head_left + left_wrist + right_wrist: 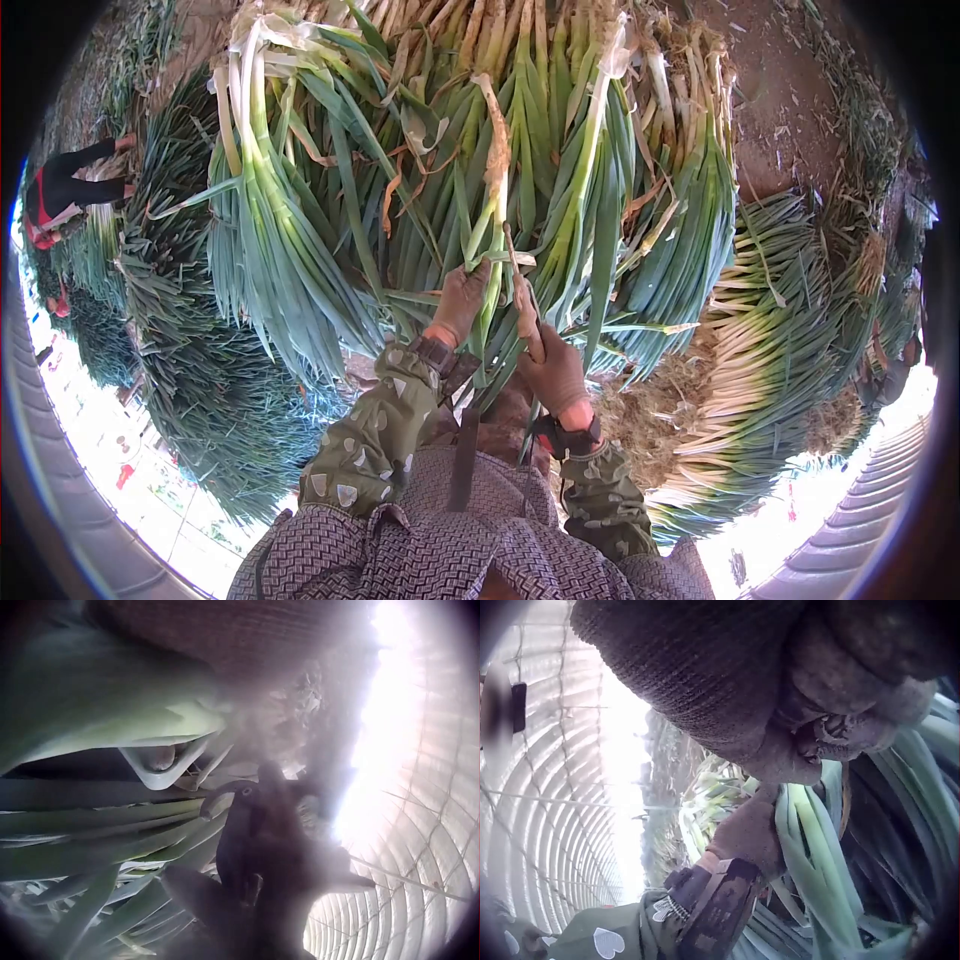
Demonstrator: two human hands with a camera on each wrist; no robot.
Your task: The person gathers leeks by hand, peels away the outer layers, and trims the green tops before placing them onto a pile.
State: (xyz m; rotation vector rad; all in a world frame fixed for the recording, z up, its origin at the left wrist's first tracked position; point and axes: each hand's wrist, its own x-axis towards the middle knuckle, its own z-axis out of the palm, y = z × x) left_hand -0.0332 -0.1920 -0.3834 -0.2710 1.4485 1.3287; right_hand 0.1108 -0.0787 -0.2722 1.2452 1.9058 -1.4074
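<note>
My gloved left hand [462, 300] grips a single green onion [497, 215] by its green part, in the middle of the head view. Its root end points away from me, with brown dry skin on the pale stem. To the right, my gloved right hand [555, 375] pinches a long brown dry leaf [523, 300] that runs up beside the onion. The right wrist view shows the right glove [780, 697] large and close, with the left hand [746, 832] around green leaves behind it. Green leaves [97, 712] and a dark, blurred shape fill much of the left wrist view.
A big heap of green onions [290, 230] lies right before me, roots away. More onions are stacked at the right [760, 400] and along the left [200, 370]. Bare soil [780, 90] shows at the upper right. Another person [75, 190] bends at the far left.
</note>
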